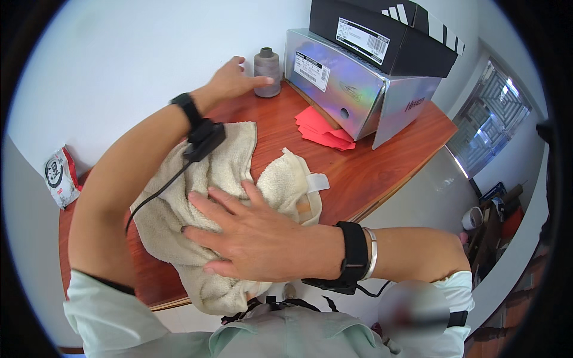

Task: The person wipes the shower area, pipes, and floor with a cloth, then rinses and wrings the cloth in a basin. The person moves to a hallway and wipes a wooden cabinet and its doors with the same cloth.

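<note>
A cream terry towel lies rumpled across the reddish wooden table, and one edge of it hangs over the front. My right hand rests palm down on the towel with its fingers spread. At the back, by the wall, a cone of grey thread stands upright. My left hand is beside the cone with fingers apart. Its thumb overlaps the cone's front in this view; whether it touches is not clear. A folded corner of the towel carries a white tag.
A black Adidas shoebox sits on a shiny iridescent box at the table's back right. Red paper pieces stick out beneath it. A snack packet stands far left. Black cable runs from my left wrist device.
</note>
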### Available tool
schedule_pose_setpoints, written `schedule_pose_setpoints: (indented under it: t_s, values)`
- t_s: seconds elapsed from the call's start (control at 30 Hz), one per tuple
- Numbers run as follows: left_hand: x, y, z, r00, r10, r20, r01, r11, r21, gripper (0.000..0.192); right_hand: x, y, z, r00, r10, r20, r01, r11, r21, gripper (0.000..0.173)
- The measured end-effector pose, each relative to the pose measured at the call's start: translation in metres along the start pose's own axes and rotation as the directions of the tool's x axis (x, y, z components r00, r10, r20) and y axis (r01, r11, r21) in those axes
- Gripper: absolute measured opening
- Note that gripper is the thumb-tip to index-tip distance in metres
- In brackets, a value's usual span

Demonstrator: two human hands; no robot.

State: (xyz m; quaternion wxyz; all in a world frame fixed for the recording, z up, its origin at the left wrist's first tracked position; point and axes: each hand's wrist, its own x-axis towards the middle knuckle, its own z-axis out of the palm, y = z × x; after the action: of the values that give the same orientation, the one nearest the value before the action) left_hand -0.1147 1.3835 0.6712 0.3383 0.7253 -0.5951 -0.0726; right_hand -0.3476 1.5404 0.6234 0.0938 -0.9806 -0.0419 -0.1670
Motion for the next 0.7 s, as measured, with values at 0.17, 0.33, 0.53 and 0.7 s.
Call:
schedule_pose_setpoints:
  t_s: [0.17, 0.33, 0.53, 0.7]
  values:
    - [0.030, 0.000, 0.049, 0.998, 0.002, -0.062, -0.005, 0.999, -0.038, 0.093, 0.003, -0.001, -0.011, 0.999, -0.043, 0.004, 0.042, 0.998, 0.040, 0.060]
    - [0.029, -0.001, 0.025, 0.991, 0.013, -0.132, -0.011, 1.000, 0.013, 0.074, 0.016, -0.004, -0.005, 0.996, -0.057, 0.070, 0.058, 0.998, -0.012, 0.060]
    - [-0.054, -0.032, -0.104, 0.960, 0.245, -0.135, -0.259, 0.960, -0.105, 0.059, 0.062, 0.064, 0.008, 0.985, 0.021, 0.169, 0.012, 0.981, -0.195, 0.054]
    - [-0.160, -0.080, -0.167, 0.984, 0.017, -0.175, -0.042, 0.989, -0.140, 0.064, 0.111, 0.165, -0.006, 0.866, 0.436, 0.245, -0.301, 0.846, -0.441, 0.052]
